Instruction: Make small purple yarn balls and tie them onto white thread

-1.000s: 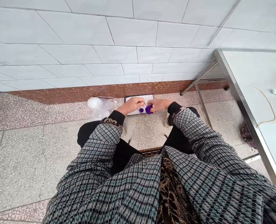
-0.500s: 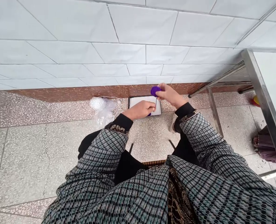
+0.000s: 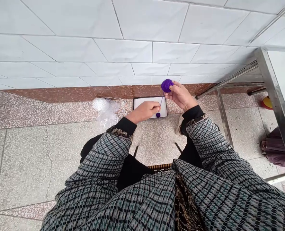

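A purple ball of yarn (image 3: pixel 166 85) is gripped by the fingers of my right hand (image 3: pixel 181 95), raised just in front of the wall's brown base strip. From it a purple strand (image 3: pixel 162 98) runs down to my left hand (image 3: pixel 146 111), whose fingertips pinch it. Below the left fingertips, a smaller round purple piece (image 3: pixel 158 115) shows against the white, dark-edged tray (image 3: pixel 141 101) on the floor. My left hand covers part of that tray.
A clear plastic bag with white cord (image 3: pixel 106 110) lies left of the tray. To the right stands a metal-framed table (image 3: pixel 272 83), its leg (image 3: pixel 224 117) near my right arm. Beyond are a yellow and red object (image 3: pixel 267 102) and a dark purple bundle (image 3: pixel 276 147).
My right hand has lifted the yarn ball up and rightward from the tray. My left hand has moved right, still pinching the strand. The view has shifted a little.
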### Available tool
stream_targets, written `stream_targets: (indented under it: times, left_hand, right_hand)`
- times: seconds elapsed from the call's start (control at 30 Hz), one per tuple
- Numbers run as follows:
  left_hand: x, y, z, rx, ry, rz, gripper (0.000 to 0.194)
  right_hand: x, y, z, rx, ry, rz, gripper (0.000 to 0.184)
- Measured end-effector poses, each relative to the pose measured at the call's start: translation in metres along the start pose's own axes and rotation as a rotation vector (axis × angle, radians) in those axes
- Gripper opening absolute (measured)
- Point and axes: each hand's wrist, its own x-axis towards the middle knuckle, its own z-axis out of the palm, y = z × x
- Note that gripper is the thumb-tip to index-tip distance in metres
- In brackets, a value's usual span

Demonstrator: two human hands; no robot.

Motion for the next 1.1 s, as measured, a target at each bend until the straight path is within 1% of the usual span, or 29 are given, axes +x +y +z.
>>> stream_targets:
  times: [0.03, 0.1, 0.17, 0.27, 0.33, 0.4, 0.47, 0.53, 0.57, 0.6, 0.63, 0.67, 0.73, 0.8, 0.87, 0.93, 0.97, 1.03, 1.07, 1.1]
  left_hand:
    - [0.0, 0.002, 0.005, 0.0, -0.043, 0.025, 0.025]
    - [-0.001, 0.005, 0.012, 0.016, -0.062, 0.068, 0.025]
    - [-0.003, 0.007, 0.013, 0.03, -0.047, 0.098, 0.025]
    - [-0.006, 0.007, 0.011, 0.026, -0.02, 0.122, 0.024]
    - [-0.008, 0.005, 0.007, 0.022, 0.022, 0.12, 0.024]
    - [-0.008, 0.002, 0.002, 0.03, 0.112, 0.104, 0.022]
    - [-0.007, -0.003, -0.003, 0.035, 0.209, 0.087, 0.02]
    - [-0.005, -0.007, -0.006, 0.015, 0.265, 0.078, 0.018]
    - [-0.004, -0.009, -0.006, -0.008, 0.274, 0.069, 0.018]
    - [-0.003, -0.01, -0.006, -0.038, 0.276, 0.053, 0.018]
    - [-0.003, -0.01, -0.005, -0.073, 0.273, 0.029, 0.018]
    - [-0.002, -0.01, -0.002, -0.109, 0.266, 0.0, 0.018]
    - [-0.001, -0.007, 0.006, -0.169, 0.232, -0.047, 0.019]
    - [-0.001, -0.003, 0.015, -0.189, 0.156, -0.045, 0.02]
    - [-0.001, 0.002, 0.023, -0.17, 0.023, 0.007, 0.021]
    - [-0.003, 0.006, 0.026, -0.154, -0.083, 0.065, 0.021]
    - [-0.003, 0.007, 0.025, -0.147, -0.107, 0.082, 0.021]
    - [-0.005, 0.008, 0.02, -0.138, -0.091, 0.084, 0.023]
    - [-0.006, 0.008, 0.016, -0.135, -0.068, 0.074, 0.024]
    - [-0.008, 0.007, 0.011, -0.134, -0.036, 0.062, 0.024]
  right_hand:
    - [0.002, 0.003, 0.002, -0.02, 0.037, 0.016, 0.031]
    - [0.004, 0.008, 0.006, -0.075, 0.059, 0.037, 0.027]
    - [0.003, 0.01, 0.008, -0.168, 0.073, 0.046, 0.026]
    - [0.0, 0.009, 0.007, -0.408, 0.11, 0.064, 0.029]
    - [-0.002, 0.007, 0.005, -0.587, 0.078, 0.07, 0.032]
    - [-0.005, 0.004, 0.002, -0.732, -0.035, 0.062, 0.033]
    - [-0.008, 0.0, -0.002, -0.796, -0.242, 0.098, 0.034]
    - [-0.012, -0.005, -0.004, -0.71, -0.482, 0.18, 0.034]
    - [-0.014, -0.008, -0.004, -0.612, -0.556, 0.207, 0.036]
    - [-0.016, -0.01, -0.005, -0.495, -0.574, 0.206, 0.037]
    - [-0.017, -0.013, -0.005, -0.378, -0.533, 0.175, 0.039]
    - [-0.017, -0.015, -0.005, -0.273, -0.446, 0.125, 0.04]
    - [-0.015, -0.017, -0.005, -0.132, -0.23, 0.023, 0.042]
    - [-0.009, -0.013, -0.005, -0.085, -0.059, -0.02, 0.039]
    - [-0.001, -0.005, -0.005, -0.115, 0.042, -0.002, 0.03]
    - [0.005, 0.004, -0.005, -0.214, 0.099, 0.019, 0.024]
    - [0.007, 0.007, -0.005, -0.292, 0.117, 0.02, 0.024]
    - [0.007, 0.01, -0.004, -0.496, 0.114, 0.02, 0.028]
    - [0.005, 0.009, -0.003, -0.609, 0.083, 0.03, 0.031]
    - [0.002, 0.008, -0.003, -0.709, 0.025, 0.058, 0.033]
